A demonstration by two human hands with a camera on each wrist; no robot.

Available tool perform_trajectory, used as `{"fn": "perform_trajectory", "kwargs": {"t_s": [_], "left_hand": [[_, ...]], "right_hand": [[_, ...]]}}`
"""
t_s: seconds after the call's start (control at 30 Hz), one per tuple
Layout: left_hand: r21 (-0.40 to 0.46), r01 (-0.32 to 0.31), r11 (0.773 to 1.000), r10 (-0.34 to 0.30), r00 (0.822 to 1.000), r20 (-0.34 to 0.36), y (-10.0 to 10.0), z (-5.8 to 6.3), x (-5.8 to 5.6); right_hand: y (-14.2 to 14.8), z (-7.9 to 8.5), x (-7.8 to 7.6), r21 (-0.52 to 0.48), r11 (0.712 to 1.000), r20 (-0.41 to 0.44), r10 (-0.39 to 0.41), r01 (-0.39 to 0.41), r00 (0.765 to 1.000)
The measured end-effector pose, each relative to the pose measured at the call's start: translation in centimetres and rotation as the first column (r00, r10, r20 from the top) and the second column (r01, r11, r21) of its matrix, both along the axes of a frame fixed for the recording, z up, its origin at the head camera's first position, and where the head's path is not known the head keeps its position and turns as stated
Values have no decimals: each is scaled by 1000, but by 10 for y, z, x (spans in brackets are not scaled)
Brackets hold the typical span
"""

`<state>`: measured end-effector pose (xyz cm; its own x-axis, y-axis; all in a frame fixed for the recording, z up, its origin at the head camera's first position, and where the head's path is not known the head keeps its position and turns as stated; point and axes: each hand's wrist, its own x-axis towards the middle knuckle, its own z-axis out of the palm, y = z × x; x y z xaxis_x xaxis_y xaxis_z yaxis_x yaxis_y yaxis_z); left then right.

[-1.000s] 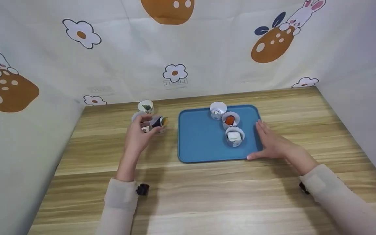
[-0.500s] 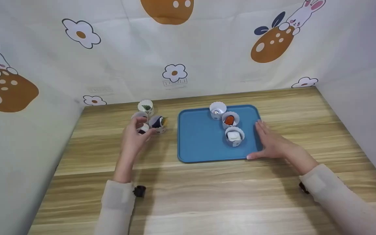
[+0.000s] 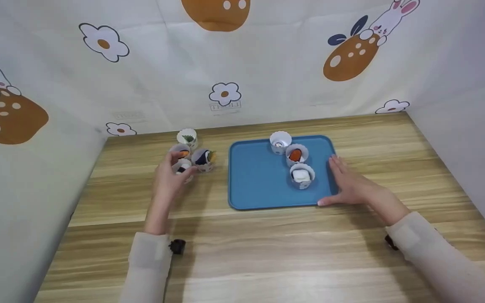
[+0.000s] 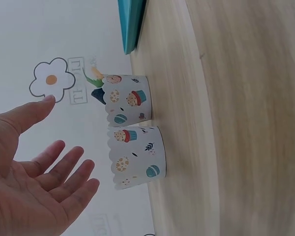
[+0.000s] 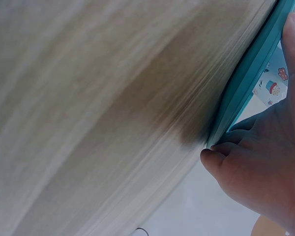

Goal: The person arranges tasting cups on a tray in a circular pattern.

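My left hand hovers over the nearest left paper cup, thumb and fingers apart. That cup has something black and white in it. In the left wrist view the hand is spread beside the patterned cup, with a gap between. Next to it stands a cup with a dark wrapped roll showing orange and green; behind is a cup with something orange, partly hidden by my fingers. My right hand rests at the right edge of the blue tray, thumb at the near corner.
Three cups stand on the tray's right half: one with a white piece, one with an orange-red piece, and a far one with something small inside. A cup with a green leaf stands at the back left, near the printed curtain.
My left hand has moved left and toward me, from beside the dark roll's cup to over the nearest cup. My right hand and the tray have stayed put.
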<state>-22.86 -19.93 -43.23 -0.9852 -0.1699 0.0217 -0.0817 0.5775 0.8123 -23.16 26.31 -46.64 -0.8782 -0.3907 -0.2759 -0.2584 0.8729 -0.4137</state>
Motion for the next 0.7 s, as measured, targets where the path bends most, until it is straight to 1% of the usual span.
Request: {"fn": "perform_trajectory", "kwargs": {"t_s": [0.17, 0.33, 0.47, 0.7], "left_hand": [[-23, -2, 1000, 3, 999, 36, -4, -2, -1], [-44, -2, 999, 5, 996, 85, -9, -1, -3], [-55, -1, 998, 6, 995, 96, -11, -1, -3], [-41, -9, 999, 13, 994, 104, -14, -1, -4]], "right_hand": [[-1, 0, 0, -12, 1000, -11, 7, -7, 1000], [-1, 1, 0, -4, 1000, -1, -3, 3, 1000], [-1, 0, 0, -1, 1000, 2, -7, 7, 1000], [-1, 0, 0, -2, 1000, 0, -5, 5, 1000]]}}
